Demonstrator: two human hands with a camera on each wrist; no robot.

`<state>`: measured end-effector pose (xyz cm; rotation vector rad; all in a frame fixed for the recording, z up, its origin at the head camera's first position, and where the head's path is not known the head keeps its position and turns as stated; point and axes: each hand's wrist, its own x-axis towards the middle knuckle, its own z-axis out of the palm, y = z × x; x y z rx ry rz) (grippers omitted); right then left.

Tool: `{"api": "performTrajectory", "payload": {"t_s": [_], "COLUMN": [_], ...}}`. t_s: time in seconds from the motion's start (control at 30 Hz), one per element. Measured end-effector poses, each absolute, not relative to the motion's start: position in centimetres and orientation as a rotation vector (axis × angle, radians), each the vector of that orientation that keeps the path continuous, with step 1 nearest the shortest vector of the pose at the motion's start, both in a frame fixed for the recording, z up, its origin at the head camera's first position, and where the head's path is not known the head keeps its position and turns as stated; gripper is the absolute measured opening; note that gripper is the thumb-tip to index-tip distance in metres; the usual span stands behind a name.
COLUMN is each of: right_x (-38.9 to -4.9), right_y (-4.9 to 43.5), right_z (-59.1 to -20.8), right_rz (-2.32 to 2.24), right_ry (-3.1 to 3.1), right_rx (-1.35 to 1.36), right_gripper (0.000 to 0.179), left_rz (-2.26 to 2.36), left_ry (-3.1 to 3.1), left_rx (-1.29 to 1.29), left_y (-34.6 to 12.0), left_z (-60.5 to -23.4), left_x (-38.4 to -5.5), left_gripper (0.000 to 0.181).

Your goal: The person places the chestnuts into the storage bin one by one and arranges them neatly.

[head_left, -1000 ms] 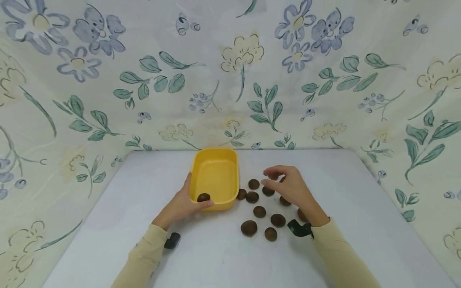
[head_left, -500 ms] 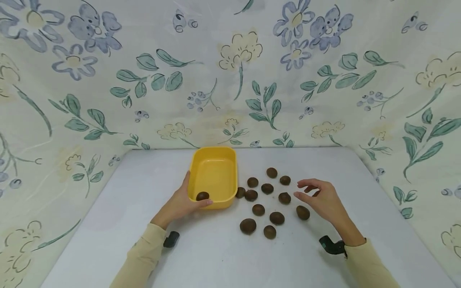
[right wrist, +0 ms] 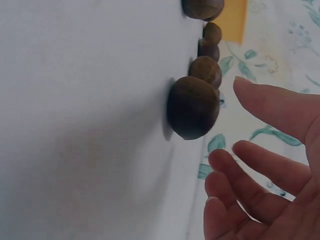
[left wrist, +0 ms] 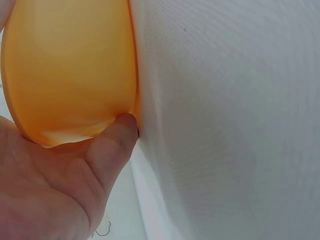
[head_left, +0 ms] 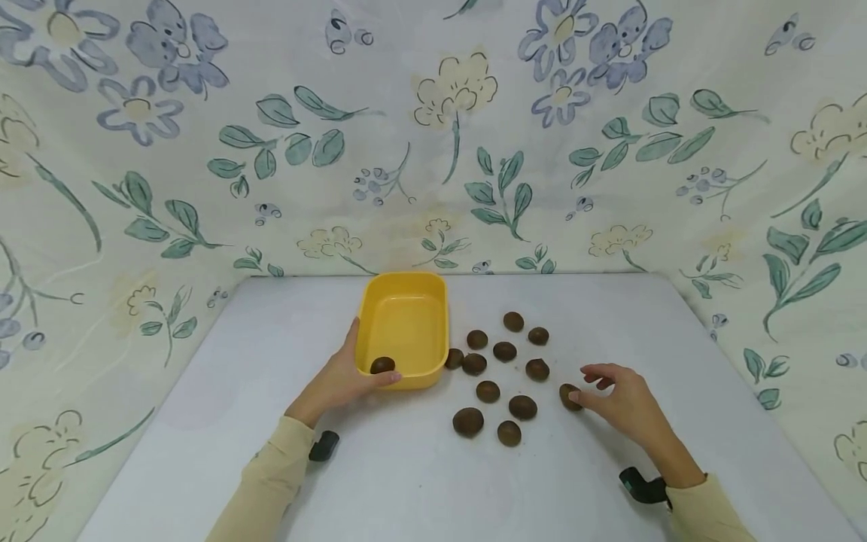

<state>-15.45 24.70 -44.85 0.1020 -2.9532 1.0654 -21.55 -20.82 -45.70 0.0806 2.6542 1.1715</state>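
White table [head_left: 413, 489]. Left hand [head_left: 342, 382]: clamped on tub [head_left: 409, 331], one nut [head_left: 382, 364] inside, beside it. Right hand [head_left: 622, 399]: fingers apart, newly lowered to its nearest nut [head_left: 568, 394], seemingly within pinching reach.

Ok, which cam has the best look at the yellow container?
Head view: nearly the whole yellow container shows, inside included; the left hand covers only part. Left wrist view: just a cropped close-up at that hand. Right wrist view: a small piece beyond the chestnuts.
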Motion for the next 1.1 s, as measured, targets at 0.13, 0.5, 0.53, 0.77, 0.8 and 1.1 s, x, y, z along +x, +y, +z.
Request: {"api": "performTrajectory", "payload": {"t_s": [0.13, 0.5, 0.53, 0.77, 0.8, 1.1], "right_x": [-15.4, -15.3, -15.3, -15.4, -15.3, -15.4], "right_y": [24.7, 24.5, 24.5, 24.4, 24.4, 24.1], "right_z": [-45.4, -46.2, -46.3, -46.4, -46.4, -46.5], "right_rz": [1.047, 1.029, 1.029, 1.037, 1.036, 1.050], "right_ry": [-3.014, -3.006, -3.007, -3.019, -3.020, -3.006], "right_rx": [0.083, 0.140, 0.141, 0.115, 0.111, 0.081], "right_gripper": [0.055, 0.047, 0.045, 0.043, 0.043, 0.041], "left_rz": [1.175, 1.148, 1.147, 1.191, 1.187, 1.203], "left_ry": [2.644, 2.647, 2.649, 2.638, 2.639, 2.633], "left_rx": [0.067, 0.022, 0.027, 0.034, 0.034, 0.049], "left_y": [-20.7, -20.6, -20.6, -20.6, -20.6, -20.8], "left_z": [-45.6, -45.4, -45.4, -45.5, -45.5, -45.5], "left_x": [-21.5, -21.4, -21.4, -21.4, -21.4, -21.4], "left_gripper": [0.139, 0.140, 0.140, 0.140, 0.140, 0.138]}}
